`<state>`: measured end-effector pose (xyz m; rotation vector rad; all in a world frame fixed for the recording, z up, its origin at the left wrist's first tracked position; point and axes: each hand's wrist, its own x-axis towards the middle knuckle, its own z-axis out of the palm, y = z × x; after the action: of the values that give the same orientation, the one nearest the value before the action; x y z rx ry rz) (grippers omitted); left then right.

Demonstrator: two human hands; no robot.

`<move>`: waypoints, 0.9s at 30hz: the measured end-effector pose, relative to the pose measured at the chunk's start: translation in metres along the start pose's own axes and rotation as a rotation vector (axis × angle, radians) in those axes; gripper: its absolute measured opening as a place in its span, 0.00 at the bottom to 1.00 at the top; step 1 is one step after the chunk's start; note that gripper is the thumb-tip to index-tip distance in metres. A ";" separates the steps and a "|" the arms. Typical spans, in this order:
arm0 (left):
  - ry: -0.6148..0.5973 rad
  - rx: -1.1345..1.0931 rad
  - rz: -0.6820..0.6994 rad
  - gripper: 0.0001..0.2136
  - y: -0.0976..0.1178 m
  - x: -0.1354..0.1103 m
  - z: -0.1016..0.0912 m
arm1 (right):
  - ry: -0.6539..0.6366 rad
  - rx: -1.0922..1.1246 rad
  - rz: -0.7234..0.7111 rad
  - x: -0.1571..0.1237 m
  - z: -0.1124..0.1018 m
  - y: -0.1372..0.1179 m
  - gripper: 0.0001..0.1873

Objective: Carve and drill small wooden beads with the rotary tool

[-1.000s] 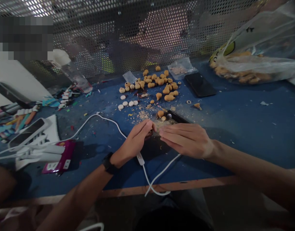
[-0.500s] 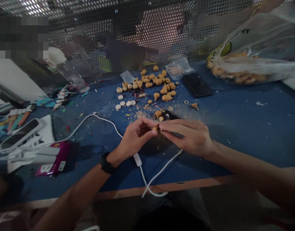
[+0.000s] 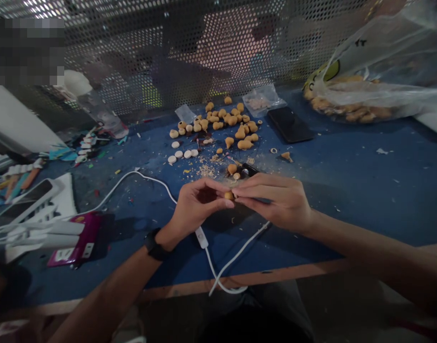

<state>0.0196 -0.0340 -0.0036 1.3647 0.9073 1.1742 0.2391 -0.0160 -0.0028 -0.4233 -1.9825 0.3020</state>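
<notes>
Across a scuffed blue workbench (image 3: 350, 200), below a perforated metal screen (image 3: 133, 43): a clear plastic bag (image 3: 368, 62) bulging with tan shaped pieces at far right, a black smartphone (image 3: 290, 125) beside it, a loose heap of tan beads (image 3: 218, 124) at centre, a short row of white discs (image 3: 183, 154) just left of the heap, pale crumbs (image 3: 207, 170) strewn below. Much of the tan material apparently unworked, with bag and heap both full. Nearest the body, a left hand (image 3: 199, 205) wearing a black wristwatch (image 3: 153, 245) and a right hand (image 3: 275, 202) meeting above a white cable (image 3: 240, 252), fingers curled and nearly closed, left and right fingertips pinching one small tan bead (image 3: 229, 195) between them, just above the bench.
</notes>
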 end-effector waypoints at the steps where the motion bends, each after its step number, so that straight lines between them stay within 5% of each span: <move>1: 0.004 0.007 0.001 0.16 0.000 0.000 0.000 | -0.001 0.012 0.002 0.000 0.000 0.000 0.10; 27: 0.040 0.010 0.127 0.11 0.005 0.000 0.004 | 0.006 0.138 0.185 0.003 0.001 -0.004 0.10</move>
<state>0.0229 -0.0355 0.0011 1.4288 0.8653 1.2989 0.2369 -0.0183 0.0008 -0.5188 -1.9064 0.5499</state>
